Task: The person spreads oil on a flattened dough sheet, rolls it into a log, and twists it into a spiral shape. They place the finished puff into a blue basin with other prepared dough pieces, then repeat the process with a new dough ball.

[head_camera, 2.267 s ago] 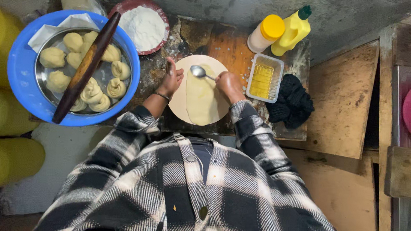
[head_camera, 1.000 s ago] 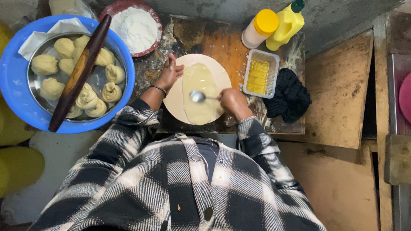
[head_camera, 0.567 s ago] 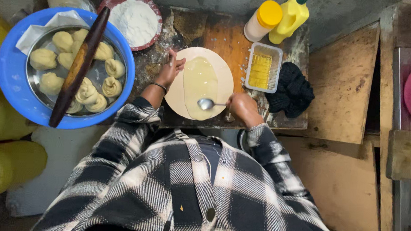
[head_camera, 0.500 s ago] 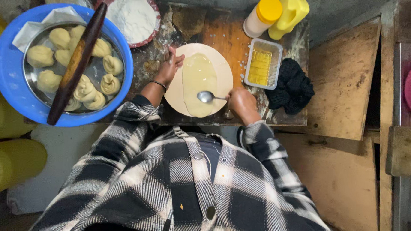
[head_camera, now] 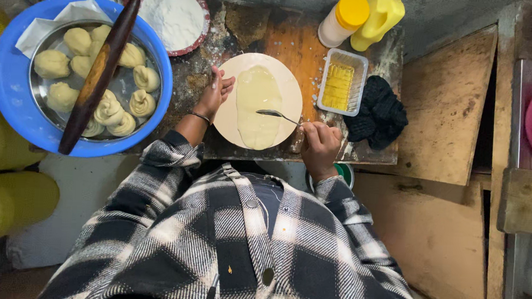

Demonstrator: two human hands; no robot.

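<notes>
Head view, looking straight down. Right hand [head_camera: 320,147] now drawn back toward the body, off the near right edge of the round pale wooden board [head_camera: 289,91]; a moment ago it sat closer in, with the spoon bowl flat on the dough. Thin metal spoon [head_camera: 277,114] pinched in the fingers, handle angled up and left, bowl now turned edge-on at mid-dough. Judged: spreading pass over the near half finished, spoon lifting off or being reset.

Left hand [head_camera: 214,95] unchanged in place: fingers loosely spread, resting on the far left rim of the board, holding nothing, steadying it.

Flattened oval sheet of pale yellow dough [head_camera: 257,101] between the two hands, long axis running away from the body. Surface glossy and wet-looking across most of its length, edges uneven.

Beyond the right hand: clear rectangular plastic tub of yellow fat [head_camera: 340,82], dark knitted cloth [head_camera: 380,112] just beside it. Left of the left hand: blue plastic basin [head_camera: 14,105] holding a steel bowl of coiled dough balls [head_camera: 109,107], dark wooden rolling pin [head_camera: 99,76] laid across. All on the stained wooden worktop [head_camera: 294,46].
</notes>
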